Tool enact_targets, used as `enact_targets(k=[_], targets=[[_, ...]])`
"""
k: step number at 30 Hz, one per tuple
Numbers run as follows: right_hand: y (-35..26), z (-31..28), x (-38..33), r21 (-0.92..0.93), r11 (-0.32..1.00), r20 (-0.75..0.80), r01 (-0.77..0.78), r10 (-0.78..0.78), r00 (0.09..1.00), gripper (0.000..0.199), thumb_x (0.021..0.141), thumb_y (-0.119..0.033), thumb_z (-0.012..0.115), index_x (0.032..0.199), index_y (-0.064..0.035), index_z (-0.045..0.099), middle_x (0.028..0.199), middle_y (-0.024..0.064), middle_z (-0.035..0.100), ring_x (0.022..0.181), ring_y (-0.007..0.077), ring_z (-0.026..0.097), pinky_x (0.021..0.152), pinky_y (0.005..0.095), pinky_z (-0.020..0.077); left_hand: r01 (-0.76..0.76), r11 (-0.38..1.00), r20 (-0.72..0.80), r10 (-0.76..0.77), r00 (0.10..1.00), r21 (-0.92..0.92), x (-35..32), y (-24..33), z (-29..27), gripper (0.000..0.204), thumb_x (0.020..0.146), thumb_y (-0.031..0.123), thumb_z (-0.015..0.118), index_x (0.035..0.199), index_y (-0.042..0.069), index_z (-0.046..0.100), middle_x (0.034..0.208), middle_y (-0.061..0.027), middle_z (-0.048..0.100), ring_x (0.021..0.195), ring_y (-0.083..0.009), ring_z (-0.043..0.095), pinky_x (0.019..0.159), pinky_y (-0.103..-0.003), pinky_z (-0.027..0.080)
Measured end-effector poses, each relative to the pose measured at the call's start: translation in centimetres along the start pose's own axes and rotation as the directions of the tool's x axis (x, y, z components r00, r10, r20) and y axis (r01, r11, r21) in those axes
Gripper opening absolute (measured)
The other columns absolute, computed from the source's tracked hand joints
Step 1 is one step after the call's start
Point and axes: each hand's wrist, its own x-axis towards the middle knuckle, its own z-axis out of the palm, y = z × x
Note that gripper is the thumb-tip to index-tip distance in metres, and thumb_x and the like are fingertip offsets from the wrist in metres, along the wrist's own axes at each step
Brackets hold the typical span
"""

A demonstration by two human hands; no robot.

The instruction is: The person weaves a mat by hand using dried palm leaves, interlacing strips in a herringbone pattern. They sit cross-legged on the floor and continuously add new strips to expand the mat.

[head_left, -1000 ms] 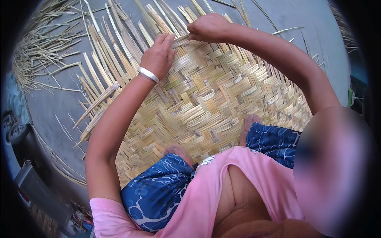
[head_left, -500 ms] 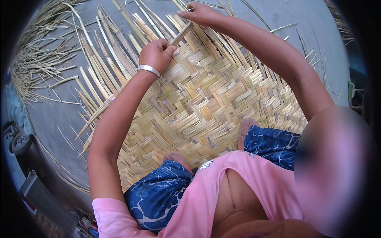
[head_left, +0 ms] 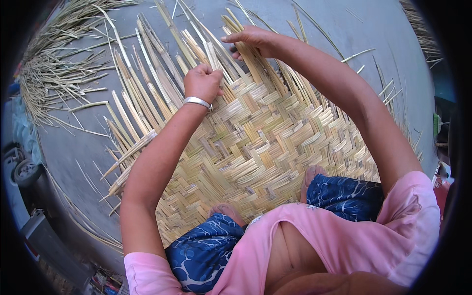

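A half-woven mat of flat, straw-coloured reed strips lies under and in front of my feet, its unwoven ends fanning out at the far edge. My left hand, with a silver bangle at the wrist, is closed at that edge on a pale reed strip, whose end sticks up past the knuckles. To its right, my right hand curls its fingers around a bundle of reed strips, thumb stretched out to the left. The bundle looks raised from the strips beside it. My right fingertips are partly hidden behind the strips.
A heap of thin dry stalks lies on the grey floor at the far left. Another stalk pile is at the far right. A wheeled object stands at the left edge. Loose stalks are scattered beyond the mat.
A crosswise strip that stuck out from my left fist toward the right no longer shows there. My right hand has closed on a bundle of strips. The view has shifted slightly.
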Motion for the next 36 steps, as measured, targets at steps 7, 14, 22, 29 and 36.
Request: enact_targets(k=[7, 14, 22, 29, 36], targets=[[0.0, 1.4, 0.3, -0.035, 0.994, 0.11, -0.102, 0.105, 0.988, 0.014, 0.077, -0.015, 0.067, 0.082, -0.0075, 0.056, 0.06, -0.0024, 0.054, 0.043, 0.004, 0.051, 0.038, 0.0185, 0.0424, 0.049, 0.995, -0.007, -0.05, 0.999, -0.085, 0.4, -0.6, 0.2, 0.019, 0.074, 0.011, 0.059, 0.061, 0.002, 0.05, 0.054, -0.0067, 0.055, 0.042, -0.0152, 0.058, 0.038, -0.027, 0.044], [-1.0, 2.7, -1.1, -0.094, 0.996, -0.009, -0.006, 0.005, 1.0, 0.017, 0.071, -0.011, 0.067, 0.081, -0.0036, 0.055, 0.066, 0.0035, 0.056, 0.047, 0.0092, 0.051, 0.042, 0.0229, 0.0432, -0.012, 1.0, 0.015, 0.011, 1.0, 0.025, 1.5, -2.1, 0.5, 0.019, 0.078, 0.016, 0.058, 0.066, 0.002, 0.052, 0.054, -0.0079, 0.058, 0.043, -0.0148, 0.058, 0.044, -0.029, 0.045], [-0.6, 3.3, -1.6, -0.177, 0.982, -0.02, 0.065, -0.07, 0.997, 0.016, 0.074, -0.011, 0.066, 0.081, -0.005, 0.053, 0.065, 0.0025, 0.054, 0.049, 0.0105, 0.05, 0.045, 0.0257, 0.0417, -0.137, 0.944, 0.102, 0.111, 0.988, 0.3, 2.0, -2.8, 0.7, 0.018, 0.079, 0.019, 0.061, 0.077, 0.001, 0.058, 0.065, -0.0088, 0.059, 0.053, -0.0176, 0.058, 0.053, -0.03, 0.046], [0.0, 2.8, -0.3, -0.492, 0.868, 0.033, 0.063, -0.053, 0.998, 0.029, 0.075, -0.025, 0.066, 0.083, 0.0016, 0.057, 0.066, 0.0089, 0.059, 0.049, 0.0163, 0.056, 0.047, 0.0288, 0.0449, -0.364, 0.866, 0.127, 0.341, 0.931, 0.342, 1.2, -4.8, 0.9, 0.017, 0.08, 0.015, 0.057, 0.092, 0.003, 0.062, 0.093, -0.0164, 0.058, 0.085, -0.0321, 0.057, 0.076, -0.035, 0.046], [-0.2, 2.2, -2.4, -0.471, 0.878, -0.033, -0.087, 0.081, 0.996, 0.045, 0.075, -0.034, 0.067, 0.087, 0.0087, 0.057, 0.072, 0.0148, 0.062, 0.055, 0.0204, 0.063, 0.051, 0.0328, 0.0513, -0.622, 0.52, 0.16, 0.678, 0.717, 0.585, -1.1, -5.8, 1.6, 0.02, 0.081, 0.013, 0.057, 0.097, 0.002, 0.059, 0.09, -0.0134, 0.052, 0.084, -0.0298, 0.053, 0.075, -0.037, 0.045]])
